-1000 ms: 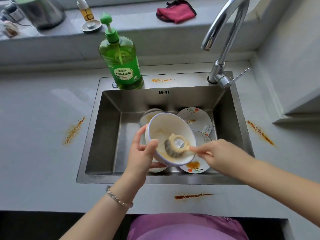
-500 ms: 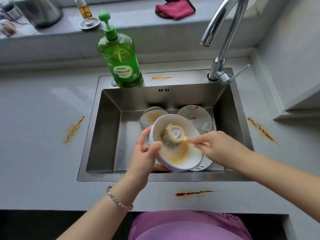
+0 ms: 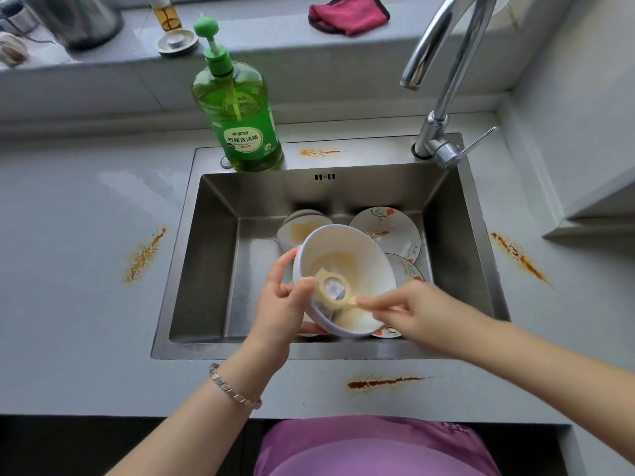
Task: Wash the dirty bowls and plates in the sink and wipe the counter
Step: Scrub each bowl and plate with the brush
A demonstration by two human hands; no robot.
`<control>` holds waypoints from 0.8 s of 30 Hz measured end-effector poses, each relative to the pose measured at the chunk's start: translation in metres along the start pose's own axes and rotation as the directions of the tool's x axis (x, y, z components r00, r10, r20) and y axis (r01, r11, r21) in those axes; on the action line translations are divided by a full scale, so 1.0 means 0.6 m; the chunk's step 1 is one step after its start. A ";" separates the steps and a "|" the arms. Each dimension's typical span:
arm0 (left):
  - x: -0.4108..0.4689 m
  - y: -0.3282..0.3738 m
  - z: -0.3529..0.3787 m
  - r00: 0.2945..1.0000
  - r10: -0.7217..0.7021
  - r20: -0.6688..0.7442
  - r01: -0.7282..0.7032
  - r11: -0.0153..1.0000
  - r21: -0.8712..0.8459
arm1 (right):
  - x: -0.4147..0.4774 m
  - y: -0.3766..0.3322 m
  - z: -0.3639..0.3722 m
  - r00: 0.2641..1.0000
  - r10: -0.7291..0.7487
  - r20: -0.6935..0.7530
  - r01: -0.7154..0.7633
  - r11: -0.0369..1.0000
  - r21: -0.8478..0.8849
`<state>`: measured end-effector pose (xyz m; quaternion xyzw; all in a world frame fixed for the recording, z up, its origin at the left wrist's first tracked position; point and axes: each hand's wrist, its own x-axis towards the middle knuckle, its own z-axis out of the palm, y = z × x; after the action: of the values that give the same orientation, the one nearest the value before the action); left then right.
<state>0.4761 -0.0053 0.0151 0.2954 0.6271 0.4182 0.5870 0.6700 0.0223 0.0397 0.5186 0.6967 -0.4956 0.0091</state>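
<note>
Scrubbing bowl (image 3: 347, 266) over sink (image 3: 206, 269).
Risk: left hand (image 3: 285, 304) grips rim, right hand (image 3: 409, 310) apparently pinches brush (image 3: 335, 290); bowl may slip onto plates (image 3: 388, 228).

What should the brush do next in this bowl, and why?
Probably sweep the brush up over the orange film on the far inner wall of the bowl. The right hand pinches its handle, the left hand holds the bowl tilted over the sink, and the film lies just above the brush head.

The round cream plastic brush (image 3: 335, 289) now sits more left and nearer inside the white blue-rimmed bowl (image 3: 357, 255), close to the left hand (image 3: 285, 304).
</note>
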 end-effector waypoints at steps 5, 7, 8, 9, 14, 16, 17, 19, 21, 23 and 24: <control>-0.001 0.001 -0.005 0.998 -0.058 0.031 0.060 0.996 -0.062 | 0.018 -0.005 -0.013 0.990 -0.003 -0.139 -0.010 0.996 -0.088; 0.000 0.002 -0.005 0.997 -0.074 0.029 0.076 0.995 -0.058 | 0.018 -0.019 0.009 0.993 -0.086 -0.087 0.083 0.996 -0.036; 0.001 0.003 -0.006 0.996 -0.084 0.028 0.085 0.995 -0.054 | 0.018 -0.022 0.013 0.992 -0.106 -0.068 0.106 0.994 0.000; 0.001 0.002 -0.009 0.995 -0.093 0.030 0.095 0.994 -0.049 | 0.018 -0.022 0.012 0.992 -0.117 -0.041 0.119 0.992 0.036; -0.001 -0.002 -0.018 0.982 -0.180 0.064 0.183 0.982 -0.045 | 0.024 -0.011 -0.015 0.978 -0.198 0.068 0.209 0.952 -0.224; -0.005 -0.003 -0.015 0.969 -0.222 0.107 0.227 0.973 -0.039 | 0.035 -0.010 -0.019 0.965 -0.262 0.002 0.228 0.838 -0.496; -0.006 -0.002 -0.015 0.964 -0.236 0.120 0.242 0.969 -0.039 | 0.040 -0.006 -0.021 0.953 -0.302 -0.027 0.227 0.770 -0.596; -0.006 0.004 -0.018 0.962 -0.245 0.117 0.252 0.967 -0.045 | 0.043 0.002 -0.026 0.927 -0.368 -0.075 0.211 0.674 -0.708; -0.004 0.011 -0.023 0.966 -0.241 0.089 0.247 0.967 -0.068 | 0.039 0.009 -0.038 0.921 -0.369 -0.123 0.148 0.626 -0.766; -0.002 0.018 -0.028 0.971 -0.231 0.058 0.235 0.968 -0.084 | 0.031 0.015 -0.049 0.928 -0.341 -0.152 0.085 0.588 -0.804; -0.001 0.021 -0.030 0.973 -0.228 0.045 0.232 0.969 -0.090 | 0.025 0.018 -0.052 0.930 -0.337 -0.144 0.082 0.574 -0.815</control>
<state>0.4567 -0.0031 0.0259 0.1997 0.6263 0.3715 0.6557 0.6866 0.0547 0.0405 0.4375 0.8942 -0.0502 0.0800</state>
